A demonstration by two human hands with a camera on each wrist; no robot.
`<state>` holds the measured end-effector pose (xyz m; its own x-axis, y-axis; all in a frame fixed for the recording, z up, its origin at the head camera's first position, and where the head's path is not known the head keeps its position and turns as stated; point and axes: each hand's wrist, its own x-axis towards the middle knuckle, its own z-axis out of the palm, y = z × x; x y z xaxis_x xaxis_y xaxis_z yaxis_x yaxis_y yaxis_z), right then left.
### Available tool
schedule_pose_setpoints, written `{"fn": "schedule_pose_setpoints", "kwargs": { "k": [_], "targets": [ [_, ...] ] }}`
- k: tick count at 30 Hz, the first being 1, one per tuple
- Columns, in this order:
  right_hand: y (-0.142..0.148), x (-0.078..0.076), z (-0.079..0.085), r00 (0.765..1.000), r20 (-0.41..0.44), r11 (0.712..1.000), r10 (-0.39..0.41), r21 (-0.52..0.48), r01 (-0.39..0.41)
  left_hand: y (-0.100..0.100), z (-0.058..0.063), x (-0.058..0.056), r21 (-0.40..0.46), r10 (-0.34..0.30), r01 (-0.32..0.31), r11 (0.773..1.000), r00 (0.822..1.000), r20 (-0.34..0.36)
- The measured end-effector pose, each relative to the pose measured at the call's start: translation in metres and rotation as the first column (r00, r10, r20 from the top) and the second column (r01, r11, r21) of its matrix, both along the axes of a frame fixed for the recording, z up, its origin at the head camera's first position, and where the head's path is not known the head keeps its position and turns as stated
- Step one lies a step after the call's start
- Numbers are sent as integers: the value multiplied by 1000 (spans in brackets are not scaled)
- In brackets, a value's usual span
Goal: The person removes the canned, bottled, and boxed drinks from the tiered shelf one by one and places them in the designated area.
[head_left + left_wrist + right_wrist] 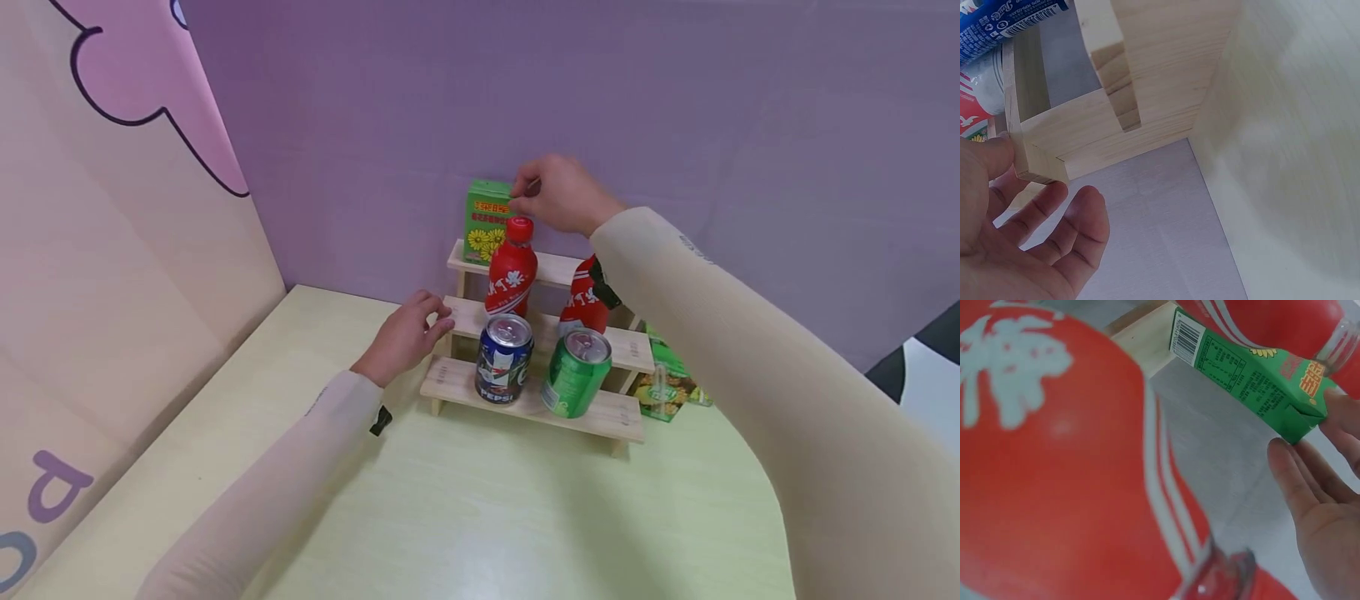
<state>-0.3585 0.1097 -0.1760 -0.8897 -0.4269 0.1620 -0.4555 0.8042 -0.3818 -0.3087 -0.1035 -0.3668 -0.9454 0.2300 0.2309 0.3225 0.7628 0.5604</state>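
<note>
Hands (pixel 408 332) (pixel 564 193) touch carton (pixel 483 227) and rack (pixel 450 377) holding bottles (pixel 517 279) and cans (pixel 504 360)

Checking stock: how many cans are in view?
2: the blue Pepsi can and the green can to its right, both on the bottom shelf. The right sleeve may hide others.

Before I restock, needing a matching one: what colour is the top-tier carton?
The carton is green with yellow flowers, clearest in the head view.

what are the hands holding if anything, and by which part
The left hand pinches the wooden stand by the left end of its middle step. The right hand is at the top of the green box; whether it grips it cannot be told.
</note>
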Motion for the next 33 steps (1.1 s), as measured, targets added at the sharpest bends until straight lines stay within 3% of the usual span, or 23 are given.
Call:
{"fn": "schedule_pose_setpoints", "kwargs": {
  "k": [11, 20, 26, 33],
  "targets": [
    [4, -1, -1, 998, -57, 1000, 13, 5, -13, 8, 1, 2, 8, -5, 5, 1000, 1000, 22],
    [27, -2, -1, 995, -92, 999, 28, -31, -31, 15, 3, 0, 1, -19, 19, 1000, 1000, 25],
    [48, 5, 13, 984, -179, 996, 0, -93, -16, 14, -1, -3, 0, -26, 26, 1000, 1000, 11],
    [84, 21, 32, 949, -315, 995, -27, -102, -6, 6, -7, -8, 17, -17, 17, 1000, 1000, -19]
  ]
}}
